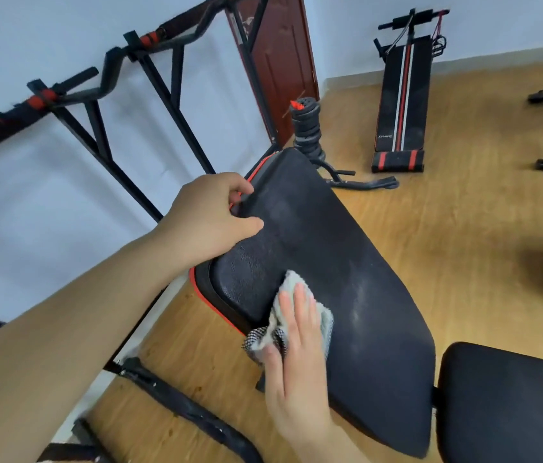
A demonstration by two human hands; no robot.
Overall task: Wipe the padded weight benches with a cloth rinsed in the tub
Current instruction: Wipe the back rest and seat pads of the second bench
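Observation:
A black padded bench back [347, 279] with red piping runs from the centre toward the lower right; its surface looks dusty and streaked. My left hand [210, 215] grips the pad's left edge near the top, fingers curled around the side. My right hand [293, 355] lies flat on a grey cloth [325, 320], pressing it onto the pad's lower left part. The bench's black seat pad [510, 402] shows at the lower right. No tub is in view.
A black pull-up frame [150, 71] with red grips stands along the white wall at left. A stack of weight plates [305, 125] stands behind the bench. A black sit-up bench [402, 98] with red and white stripes lies on the wood floor by a brown door [283, 61].

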